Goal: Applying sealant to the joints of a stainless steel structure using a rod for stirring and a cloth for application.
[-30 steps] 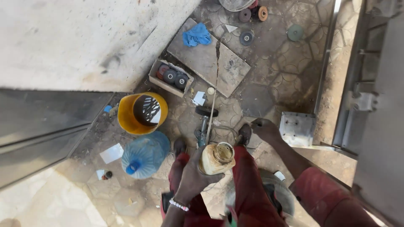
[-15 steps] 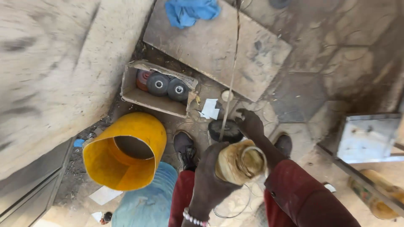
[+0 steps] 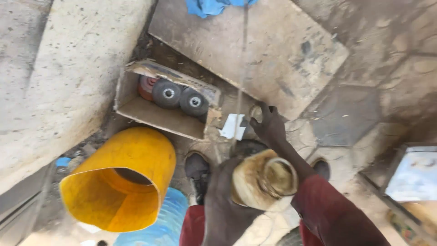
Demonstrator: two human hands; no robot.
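**Hands at a stained jar above a paved workshop floor**

Left hand (image 3: 227,196) wraps around a stained, cream-coloured jar (image 3: 261,180), fingers closed on its side; the jar's open mouth tilts toward the right. The jar sits low in the centre of the view, above the person's dark red trousers (image 3: 327,214) and between two dark shoes (image 3: 198,166). Right hand (image 3: 268,123) reaches forward past the jar, fingers pinched together on a small round pale object (image 3: 256,111) at the edge of a flat stone slab (image 3: 273,50); what the object is cannot be told. A white scrap of paper (image 3: 233,126) lies just beside that hand. A thin cord or rod (image 3: 243,68) runs across the slab toward the hands. Left of the hands, an open cardboard box (image 3: 154,114) holds dark grinding discs (image 3: 180,96) standing on edge. A yellow bucket (image 3: 123,182) lies tilted near the left shoe, with a blue ribbed water bottle (image 3: 159,223) touching it below. A blue cloth (image 3: 211,7) rests at the slab's far edge. A pale metal box (image 3: 409,173) stands on the paved floor (image 3: 387,91) at the right.
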